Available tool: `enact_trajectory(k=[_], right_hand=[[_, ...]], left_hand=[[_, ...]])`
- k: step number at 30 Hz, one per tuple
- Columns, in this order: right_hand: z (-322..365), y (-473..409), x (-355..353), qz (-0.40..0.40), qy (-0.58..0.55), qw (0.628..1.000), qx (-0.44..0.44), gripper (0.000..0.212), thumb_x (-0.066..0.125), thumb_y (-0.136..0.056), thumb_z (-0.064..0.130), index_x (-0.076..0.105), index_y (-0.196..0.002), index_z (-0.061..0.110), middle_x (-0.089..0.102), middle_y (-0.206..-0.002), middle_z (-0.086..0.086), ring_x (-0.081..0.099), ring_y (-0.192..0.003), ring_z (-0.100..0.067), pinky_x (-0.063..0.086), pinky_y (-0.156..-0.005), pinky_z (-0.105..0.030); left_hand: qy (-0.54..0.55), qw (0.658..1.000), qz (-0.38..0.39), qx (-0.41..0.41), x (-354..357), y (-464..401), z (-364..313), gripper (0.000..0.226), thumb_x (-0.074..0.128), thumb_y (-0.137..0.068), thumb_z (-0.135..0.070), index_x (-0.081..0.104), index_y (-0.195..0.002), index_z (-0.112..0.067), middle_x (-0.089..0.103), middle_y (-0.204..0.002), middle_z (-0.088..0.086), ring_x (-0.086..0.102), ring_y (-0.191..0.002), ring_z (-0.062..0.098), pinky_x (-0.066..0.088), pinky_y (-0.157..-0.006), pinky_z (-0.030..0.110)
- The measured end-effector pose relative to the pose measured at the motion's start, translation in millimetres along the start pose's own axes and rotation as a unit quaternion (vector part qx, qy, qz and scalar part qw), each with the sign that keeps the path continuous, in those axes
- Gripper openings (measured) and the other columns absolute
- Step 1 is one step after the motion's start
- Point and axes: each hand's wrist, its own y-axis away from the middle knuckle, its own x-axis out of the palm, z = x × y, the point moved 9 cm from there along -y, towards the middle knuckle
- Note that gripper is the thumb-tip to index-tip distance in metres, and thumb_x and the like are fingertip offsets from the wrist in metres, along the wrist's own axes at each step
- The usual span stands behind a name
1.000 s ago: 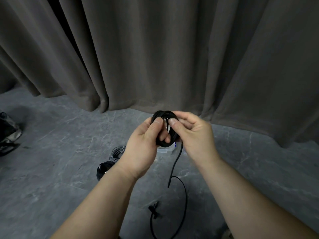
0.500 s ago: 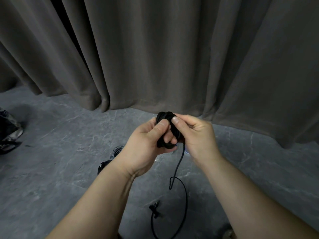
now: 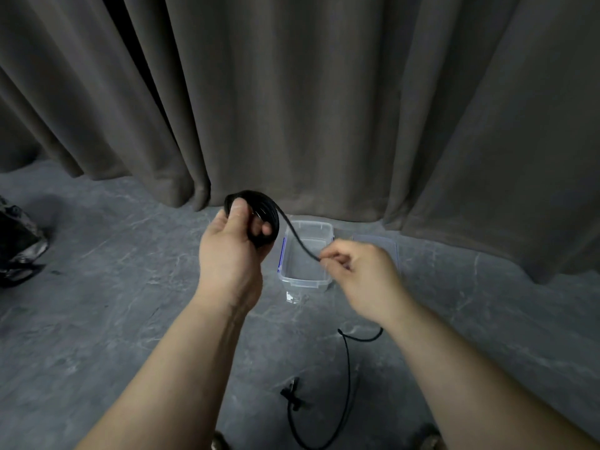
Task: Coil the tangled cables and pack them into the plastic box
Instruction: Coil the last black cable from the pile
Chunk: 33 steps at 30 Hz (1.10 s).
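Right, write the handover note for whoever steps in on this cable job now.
Left hand grips the black cable coil, raised above the floor.
Right hand pinches the strand running off the coil; the loose tail trails on the floor below.
Plastic box sits open on the floor beyond the hands, nothing visible inside; its lid lies beside it.
Done: most of this cable wound.
Left: wind the tail, place the coil in the box.

Curtained studio, drapes (image 3: 324, 92), marbled floor (image 3: 97, 319)

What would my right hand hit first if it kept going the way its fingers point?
Probably the clear plastic box: the right hand points left and forward over its open top, though depth is unclear.
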Motion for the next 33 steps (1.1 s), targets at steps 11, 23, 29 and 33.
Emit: enact_trajectory(k=[11, 23, 29, 33], right_hand=[[55.9, 10.6, -2.8, 0.131, -0.177, 0.974, -0.053, 0.023, 0.057, -0.09, -0.005, 0.07, -0.094, 0.012, 0.072, -0.087, 0.006, 0.068, -0.086, 0.001, 0.048, -0.075, -0.01], [42.5, 1.7, -33.9, -0.047, -0.212, 0.974, -0.07, 0.03, 0.076, -0.076, -0.002, 0.06, -0.07, 0.022, 0.063, -0.056, 0.011, 0.058, -0.053, 0.003, 0.046, -0.058, -0.014], [34.9, -0.7, -44.3, -0.098, -0.194, 0.973, -0.083, 0.029, 0.069, -0.082, 0.0, 0.067, -0.077, 0.028, 0.069, -0.076, 0.01, 0.066, -0.075, -0.002, 0.05, -0.073, -0.017], [33.1, -0.2, -51.3, -0.152, -0.197, 0.965, -0.088, 0.03, 0.073, -0.079, 0.002, 0.065, -0.073, 0.029, 0.067, -0.073, 0.01, 0.063, -0.069, 0.0, 0.046, -0.068, -0.012]], left_hand=[[-0.265, 0.951, 0.145, 0.07, 23.2, 21.2, 10.1, 0.026, 0.041, -0.102, -0.024, 0.056, -0.098, -0.003, 0.061, -0.082, 0.005, 0.058, -0.077, 0.01, 0.049, -0.07, 0.021], [-0.235, 0.935, 0.267, -0.016, 44.5, 35.5, 31.1, 0.039, 0.04, -0.102, -0.033, 0.047, -0.072, -0.01, 0.045, -0.067, 0.013, 0.044, -0.05, 0.006, 0.036, -0.05, 0.011], [-0.247, 0.92, 0.305, 0.004, 50.0, 39.8, 29.2, 0.021, 0.048, -0.099, -0.013, 0.05, -0.078, -0.016, 0.047, -0.062, -0.001, 0.042, -0.049, 0.001, 0.035, -0.049, 0.009], [-0.247, 0.916, 0.316, -0.005, 49.3, 38.0, 35.2, 0.018, 0.049, -0.089, -0.033, 0.05, -0.077, -0.019, 0.049, -0.056, -0.012, 0.045, -0.061, 0.009, 0.038, -0.073, 0.031]])
